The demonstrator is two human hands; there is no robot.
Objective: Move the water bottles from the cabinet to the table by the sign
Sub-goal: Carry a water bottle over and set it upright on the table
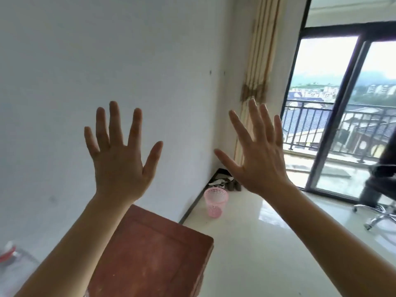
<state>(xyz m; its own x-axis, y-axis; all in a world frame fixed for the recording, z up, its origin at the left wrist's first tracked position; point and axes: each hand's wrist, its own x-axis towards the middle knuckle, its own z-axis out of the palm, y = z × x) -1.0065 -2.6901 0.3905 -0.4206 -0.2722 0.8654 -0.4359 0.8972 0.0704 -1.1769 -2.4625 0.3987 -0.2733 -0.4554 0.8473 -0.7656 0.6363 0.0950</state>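
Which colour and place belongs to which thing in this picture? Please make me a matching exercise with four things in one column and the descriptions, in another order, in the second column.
Column one:
1. wastebasket
2. wooden cabinet
3. curtain
4. office chair

Column two:
A. reddish-brown, nearest the camera
B. pink, with mesh sides
C. black, at the right edge of the picture
D. beige, hanging down from above

Right pairs: 1-B, 2-A, 3-D, 4-C.
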